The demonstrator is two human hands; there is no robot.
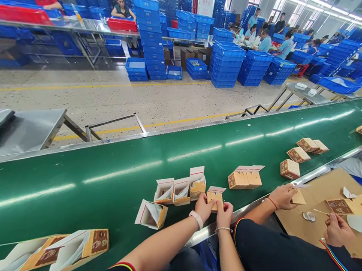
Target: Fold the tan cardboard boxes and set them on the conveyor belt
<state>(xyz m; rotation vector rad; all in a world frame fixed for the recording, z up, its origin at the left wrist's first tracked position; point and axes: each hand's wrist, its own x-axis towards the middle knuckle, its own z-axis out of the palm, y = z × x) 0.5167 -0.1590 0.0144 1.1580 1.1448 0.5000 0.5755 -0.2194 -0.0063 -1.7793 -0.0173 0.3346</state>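
At the near edge of the green conveyor belt (pixel 107 158), a small cardboard box (pixel 215 195) is pinched between my two hands. My left hand (pixel 203 207) grips its left side and my right hand (pixel 224 215) its right side, thumbs near its front. Its white top flap stands up at the back. Just left of it, three open boxes (pixel 181 194) stand in a row with pale inner bags showing. Another open box (pixel 156 215) lies tilted closer to me. Two joined boxes (pixel 245 180) with a raised flap sit to the right.
More open boxes (pixel 71 251) lie at the lower left. Several closed boxes (pixel 290 168) rest farther right. Beside me, a co-worker's hand (pixel 282 197) holds a box over a brown cardboard sheet (pixel 318 184). Stacked blue crates (pixel 228 67) stand across the aisle.
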